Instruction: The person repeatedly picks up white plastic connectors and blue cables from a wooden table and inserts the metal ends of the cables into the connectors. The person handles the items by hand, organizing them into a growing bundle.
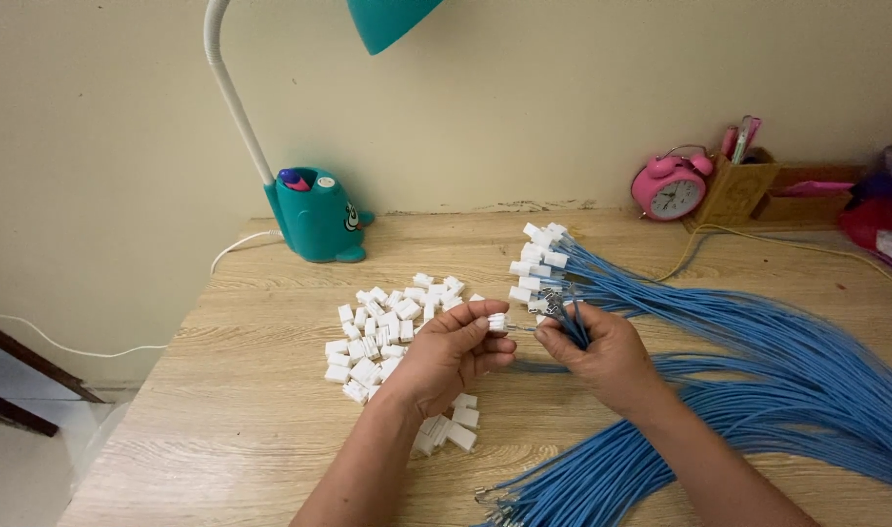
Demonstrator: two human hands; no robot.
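Note:
My left hand [453, 351] pinches a small white plastic connector [497, 321] between thumb and fingers. Just to its right, my right hand [602, 353] grips a few blue wires [574, 327] near their metal tips, which point toward the connector. A loose pile of white connectors [382, 327] lies on the wooden table [231, 410] left of and under my left hand. Behind my right hand lies a fan of blue wires with white connectors on their ends [538, 259].
A big bundle of blue wires [787, 371] spreads across the table's right side, with bare-tipped ends [509, 503] near the front edge. At the back stand a teal desk lamp [314, 215], a pink alarm clock [672, 187] and a pen holder [736, 185].

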